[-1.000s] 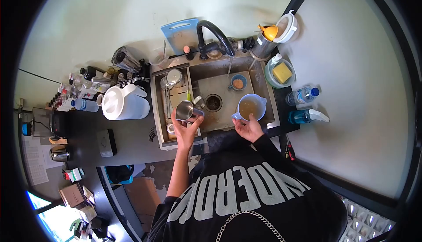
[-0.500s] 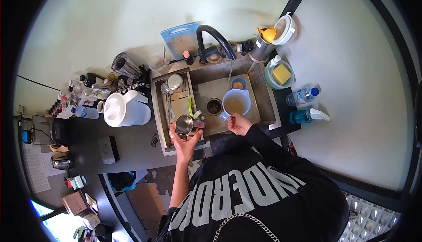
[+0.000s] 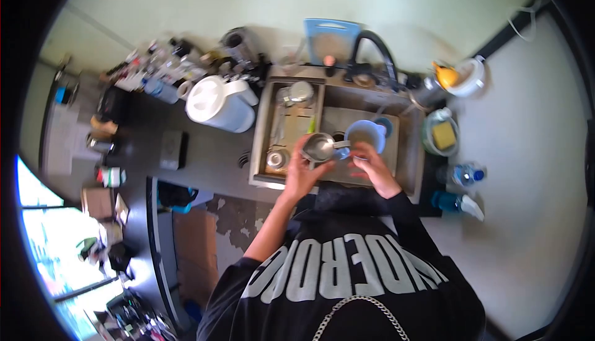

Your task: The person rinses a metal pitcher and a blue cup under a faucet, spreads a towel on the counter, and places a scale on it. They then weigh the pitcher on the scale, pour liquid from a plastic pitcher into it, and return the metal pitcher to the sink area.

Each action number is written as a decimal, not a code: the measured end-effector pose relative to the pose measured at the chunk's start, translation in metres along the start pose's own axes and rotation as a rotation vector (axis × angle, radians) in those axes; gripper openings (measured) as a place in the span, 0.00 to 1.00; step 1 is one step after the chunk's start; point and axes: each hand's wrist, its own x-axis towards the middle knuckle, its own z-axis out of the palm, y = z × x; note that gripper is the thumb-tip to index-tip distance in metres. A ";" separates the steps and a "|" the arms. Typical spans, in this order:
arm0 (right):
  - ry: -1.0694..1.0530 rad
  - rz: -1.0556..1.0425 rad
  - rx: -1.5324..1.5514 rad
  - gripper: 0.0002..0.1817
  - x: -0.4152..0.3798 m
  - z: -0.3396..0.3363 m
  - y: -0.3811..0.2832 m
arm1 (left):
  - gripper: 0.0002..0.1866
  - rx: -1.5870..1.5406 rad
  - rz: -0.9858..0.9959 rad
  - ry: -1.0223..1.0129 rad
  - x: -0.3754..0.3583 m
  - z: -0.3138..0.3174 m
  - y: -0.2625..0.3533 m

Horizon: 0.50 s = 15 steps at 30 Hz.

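My left hand is wrapped round a metal milk pitcher, whose open top faces up and whose handle points right. Beside it, over the sink's front part, my right hand is slightly blurred, with fingers apart near the pitcher's handle and in front of a light-blue plastic jug. That jug stands in the sink basin, partly covered by the hand. A small blue cup shows behind it.
A black faucet arches over the sink. On the left, a drying section holds glassware and a metal cup. A white lidded pitcher stands on the counter. At right are a sponge, water bottle and spray bottle.
My right hand has let go of the jug's handle and opened near the pitcher. My left hand has brought the pitcher closer to the jug. The view has turned left.
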 end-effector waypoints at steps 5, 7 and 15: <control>-0.146 -0.526 -0.426 0.35 0.024 0.012 -0.011 | 0.32 0.042 -0.111 -0.216 0.011 0.006 -0.044; 0.084 -0.545 -0.646 0.21 0.017 0.030 -0.023 | 0.40 -0.148 -0.553 -0.240 0.008 0.007 -0.012; 0.166 -0.180 -0.521 0.18 0.013 0.017 0.005 | 0.36 -0.646 -0.884 -0.387 -0.012 0.010 -0.052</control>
